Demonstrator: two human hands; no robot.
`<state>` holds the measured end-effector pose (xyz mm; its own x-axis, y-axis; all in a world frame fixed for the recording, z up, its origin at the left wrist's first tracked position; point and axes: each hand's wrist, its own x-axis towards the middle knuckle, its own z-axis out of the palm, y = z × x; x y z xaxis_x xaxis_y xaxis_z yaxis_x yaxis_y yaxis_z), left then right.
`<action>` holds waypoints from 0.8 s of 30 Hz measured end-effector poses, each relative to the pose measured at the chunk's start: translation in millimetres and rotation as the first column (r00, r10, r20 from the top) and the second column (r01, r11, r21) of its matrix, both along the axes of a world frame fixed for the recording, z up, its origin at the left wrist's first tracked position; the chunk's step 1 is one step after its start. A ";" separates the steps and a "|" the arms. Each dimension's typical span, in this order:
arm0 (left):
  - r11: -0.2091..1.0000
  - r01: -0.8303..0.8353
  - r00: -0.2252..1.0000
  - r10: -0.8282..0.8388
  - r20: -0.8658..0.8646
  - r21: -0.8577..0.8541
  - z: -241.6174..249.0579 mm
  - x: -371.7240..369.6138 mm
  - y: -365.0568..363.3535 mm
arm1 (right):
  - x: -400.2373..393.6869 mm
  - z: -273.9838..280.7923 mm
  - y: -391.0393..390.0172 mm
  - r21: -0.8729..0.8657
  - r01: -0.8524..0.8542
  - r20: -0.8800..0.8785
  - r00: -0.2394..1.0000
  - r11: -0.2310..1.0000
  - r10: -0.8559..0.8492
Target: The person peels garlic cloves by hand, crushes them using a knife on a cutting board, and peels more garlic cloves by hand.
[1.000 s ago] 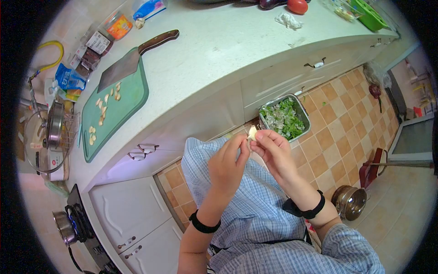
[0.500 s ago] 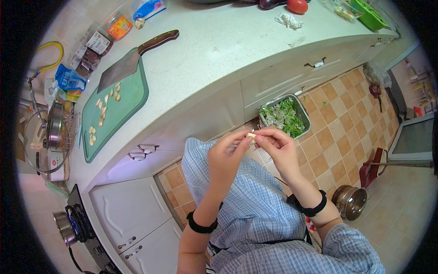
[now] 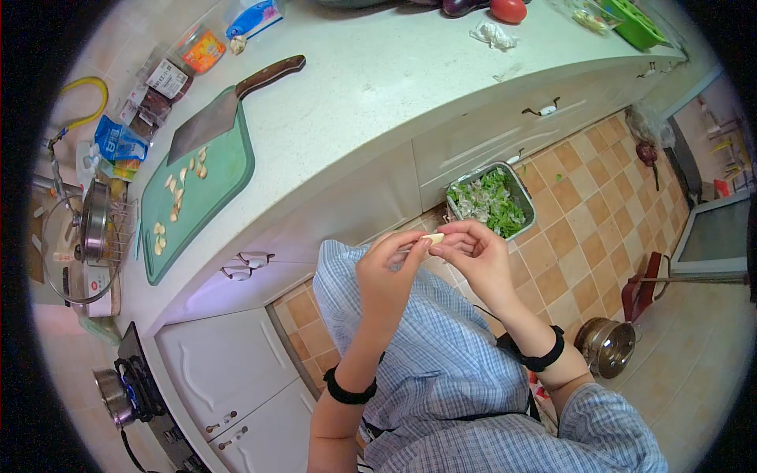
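Observation:
Between my fingertips is a pale garlic clove (image 3: 433,238), held above a bin. My left hand (image 3: 388,264) pinches its left end, and my right hand (image 3: 479,258) has thumb and fingers closed at its right end. Several peeled garlic cloves (image 3: 177,193) lie scattered on a green cutting board (image 3: 225,169) on the counter. A cleaver (image 3: 206,124) with a wooden handle rests across the board's far edge, its handle over the countertop. Below my hands, the square bin (image 3: 530,206) on the floor holds green leaf scraps and pale peelings.
A pot (image 3: 115,398) sits on the lit stove at lower left. Jars (image 3: 201,49) and packets line the wall behind the board. At the far counter are a tomato (image 3: 509,9), a crumpled tissue (image 3: 494,35) and a green basket (image 3: 635,25). A glass pot (image 3: 605,348) stands right of me.
The clove shows more of its pale surface between my fingertips, and my right fingers have shifted along it. The view has moved slightly; the counter items stay in place.

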<state>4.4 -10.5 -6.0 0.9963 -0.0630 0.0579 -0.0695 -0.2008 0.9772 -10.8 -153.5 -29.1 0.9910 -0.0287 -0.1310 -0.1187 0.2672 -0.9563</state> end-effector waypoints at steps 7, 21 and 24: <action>0.968 -0.012 0.990 -0.023 -0.137 -0.252 -11.2 0.5 2.0 | 1.0 -5.6 -0.3 -0.015 -0.016 0.062 0.998 1.000 0.017; 0.943 0.019 0.981 -0.081 -0.175 -0.331 -7.7 -0.4 4.2 | 2.3 9.0 -9.3 -0.536 0.152 0.425 0.899 0.830 0.110; 0.971 0.020 0.988 -0.056 -0.147 -0.239 -4.5 -2.0 3.1 | 1.8 7.8 -8.8 -0.592 0.185 0.454 0.881 0.785 0.134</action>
<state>2.4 -7.5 -10.5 0.9918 -0.1037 -0.0753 0.0795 0.0370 0.9961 -9.1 -162.3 -21.3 0.9248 0.0311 0.3793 0.3613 -0.3852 -0.8492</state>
